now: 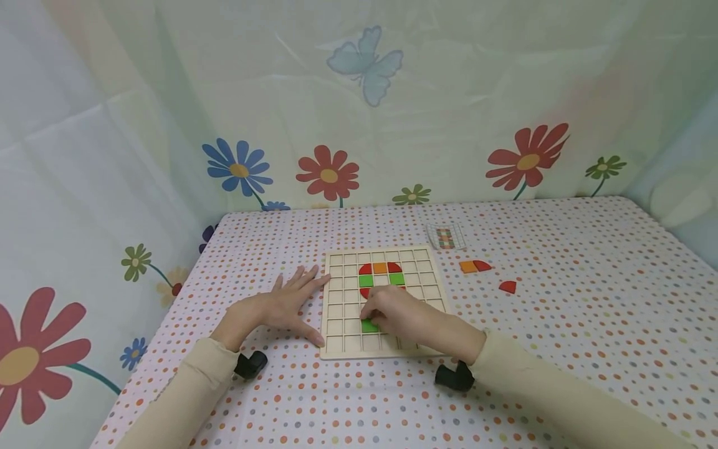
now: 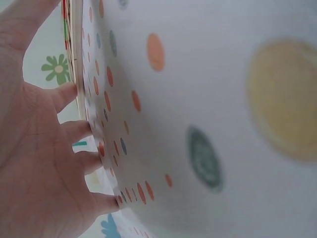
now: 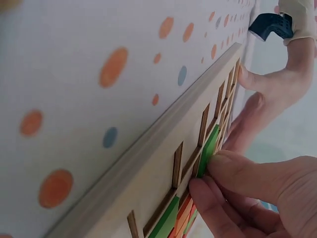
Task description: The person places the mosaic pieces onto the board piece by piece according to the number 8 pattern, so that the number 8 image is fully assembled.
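A wooden grid board (image 1: 342,344) lies on the table. On it, red quarter-round pieces, an orange square (image 1: 380,267) and green squares (image 1: 395,278) sit in cells. Over the lower middle, my right hand (image 1: 401,312) pinches a green square tile (image 3: 209,148) between thumb and fingers, the tile tilted at its cell. Another green tile (image 3: 166,219) shows nearer that wrist camera. Cells beneath the right hand are hidden. With fingers spread, my left hand (image 1: 283,307) rests at the board's left side, thumb and a fingertip touching its edge.
Right of the board lie an orange square (image 1: 468,267) against a red quarter-round piece (image 1: 482,265), and another red piece (image 1: 508,287). A pattern card (image 1: 453,237) lies behind them. Dotted cloth (image 1: 589,299) covers the table; a flowered curtain hangs behind.
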`<state>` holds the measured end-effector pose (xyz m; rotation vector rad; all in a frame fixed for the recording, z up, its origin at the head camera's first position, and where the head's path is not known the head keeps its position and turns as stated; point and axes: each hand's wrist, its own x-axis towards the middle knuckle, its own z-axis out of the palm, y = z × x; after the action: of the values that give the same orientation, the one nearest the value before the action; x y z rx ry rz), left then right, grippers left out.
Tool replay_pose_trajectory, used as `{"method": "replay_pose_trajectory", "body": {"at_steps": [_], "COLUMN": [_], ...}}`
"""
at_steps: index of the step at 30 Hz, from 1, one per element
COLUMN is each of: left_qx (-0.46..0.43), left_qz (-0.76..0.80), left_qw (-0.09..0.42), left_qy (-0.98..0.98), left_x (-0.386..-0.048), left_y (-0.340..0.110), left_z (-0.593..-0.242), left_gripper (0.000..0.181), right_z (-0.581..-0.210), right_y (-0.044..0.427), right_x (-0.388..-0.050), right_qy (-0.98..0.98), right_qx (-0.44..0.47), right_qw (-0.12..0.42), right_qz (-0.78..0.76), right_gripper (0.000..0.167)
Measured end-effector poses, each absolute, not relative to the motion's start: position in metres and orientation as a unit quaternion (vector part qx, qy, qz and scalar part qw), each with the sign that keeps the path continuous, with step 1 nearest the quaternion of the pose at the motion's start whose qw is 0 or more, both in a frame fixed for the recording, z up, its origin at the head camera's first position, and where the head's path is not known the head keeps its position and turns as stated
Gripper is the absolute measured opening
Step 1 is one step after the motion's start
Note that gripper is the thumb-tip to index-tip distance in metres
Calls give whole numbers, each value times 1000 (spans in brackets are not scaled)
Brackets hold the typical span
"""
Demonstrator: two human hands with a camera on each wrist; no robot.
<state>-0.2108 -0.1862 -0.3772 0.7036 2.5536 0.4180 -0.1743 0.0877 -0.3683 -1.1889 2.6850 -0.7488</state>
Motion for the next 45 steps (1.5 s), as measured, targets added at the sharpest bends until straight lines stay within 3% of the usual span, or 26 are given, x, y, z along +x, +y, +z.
{"method": "replay_pose_trajectory", "body": {"at_steps": [8,16,26,33,45], "left_qx": [253,252,251,249,244], "left_qz": [155,157,153,151,150], "left_qw": [230,228,228,230,229], "left_qy": [927,927,928,929,931], "left_x": [-209,-209,-209,-209,-209], "left_y": [-185,-186,-188,-187,-186], "left_z": [-377,-376,-375,-375,-377], "left_gripper": [123,123,124,124,124], "right_z": [-366,-349,-355,-364,-360], "right_y": [112,163,262,304,309], "right_x": [-168,-168,-189,-202,-214], "right_qy": [873,896,949,954,951], "right_qx": [-389,-334,-232,-179,-164], "right_qw": [78,62,-31,48,120], "right_qz": [-283,-287,-212,-237,-234], "right_gripper": [17,18,19,25,21]}}
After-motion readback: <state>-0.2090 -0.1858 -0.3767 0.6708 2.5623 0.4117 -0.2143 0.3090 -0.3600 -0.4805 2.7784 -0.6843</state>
